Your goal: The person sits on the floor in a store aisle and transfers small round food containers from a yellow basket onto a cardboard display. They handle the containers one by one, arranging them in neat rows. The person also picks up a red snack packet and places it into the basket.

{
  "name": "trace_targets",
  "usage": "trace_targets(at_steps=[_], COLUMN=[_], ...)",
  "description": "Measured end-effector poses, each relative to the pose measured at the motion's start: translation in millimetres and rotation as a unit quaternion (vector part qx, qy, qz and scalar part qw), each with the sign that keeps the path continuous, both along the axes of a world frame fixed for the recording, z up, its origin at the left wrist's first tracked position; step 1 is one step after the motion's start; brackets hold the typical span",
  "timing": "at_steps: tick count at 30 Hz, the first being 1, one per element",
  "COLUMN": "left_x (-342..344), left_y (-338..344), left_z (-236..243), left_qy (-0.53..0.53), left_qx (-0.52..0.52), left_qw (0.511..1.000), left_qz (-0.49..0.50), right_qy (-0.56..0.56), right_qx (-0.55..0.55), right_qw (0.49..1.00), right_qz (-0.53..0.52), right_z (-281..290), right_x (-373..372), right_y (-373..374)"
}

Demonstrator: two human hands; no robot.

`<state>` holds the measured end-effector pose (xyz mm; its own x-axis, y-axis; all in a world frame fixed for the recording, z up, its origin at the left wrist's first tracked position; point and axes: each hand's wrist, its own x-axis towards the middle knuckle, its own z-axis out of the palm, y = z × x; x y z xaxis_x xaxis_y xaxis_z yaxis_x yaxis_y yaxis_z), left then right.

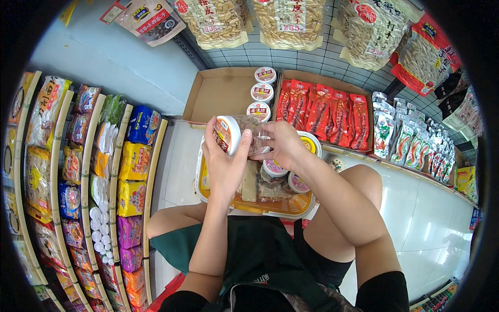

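Two hands share one white-lidded tub [233, 136], held up over the far side of a single yellow-and-white basket [270, 209]: the left hand [224, 169] grasps it about the lid, thumb on the near side, while the right hand [285, 143] has its fingers against the clear body, where something brownish shows through. The tub is tipped, its lid turned to the left. In the basket three more lidded tubs can be made out, two with pink-labelled lids [298, 183] and one with a yellow lid [309, 144] (others may lie behind the right forearm, so the count stops there). Beyond the basket stand two cardboard boxes side by side. The left box [221, 91] bears three white-lidded round tubs [262, 92] in a row along its right side; the right box [358, 154] carries at least five red packets [319, 112]. Farther right stand silvery packets [405, 145], too crowded to number. Three large clear bags of pale seeds [288, 23] hang above. On the rack at the left, one column shows one blue packet [143, 125], two yellow packets [131, 198] and two purple ones below them.
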<state>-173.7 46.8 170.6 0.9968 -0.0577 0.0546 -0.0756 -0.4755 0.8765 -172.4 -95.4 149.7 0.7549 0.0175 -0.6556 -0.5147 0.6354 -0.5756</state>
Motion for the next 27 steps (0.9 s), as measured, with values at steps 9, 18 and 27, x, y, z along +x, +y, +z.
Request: trace_targets(at_steps=[9, 18, 27], left_x=[71.9, 182.9, 222.6], left_y=[-23.2, -65.7, -80.6], left_z=[-21.9, -94.0, -126.1], left_qy=[-0.058, -0.079, -0.035], left_qx=[0.106, 0.159, 0.233], left_qw=[0.992, 0.97, 0.94], left_qz=[-0.041, -0.164, -0.246], right_qy=[-0.086, -0.078, -0.101], right_qx=[-0.222, -0.188, -0.179], right_qw=[0.971, 0.979, 0.977], right_qz=[-0.023, -0.004, -0.054], right_z=[2.1, 27.5, 32.4], right_x=[18.2, 33.9, 43.3], right_y=[-19.9, -34.3, -56.6])
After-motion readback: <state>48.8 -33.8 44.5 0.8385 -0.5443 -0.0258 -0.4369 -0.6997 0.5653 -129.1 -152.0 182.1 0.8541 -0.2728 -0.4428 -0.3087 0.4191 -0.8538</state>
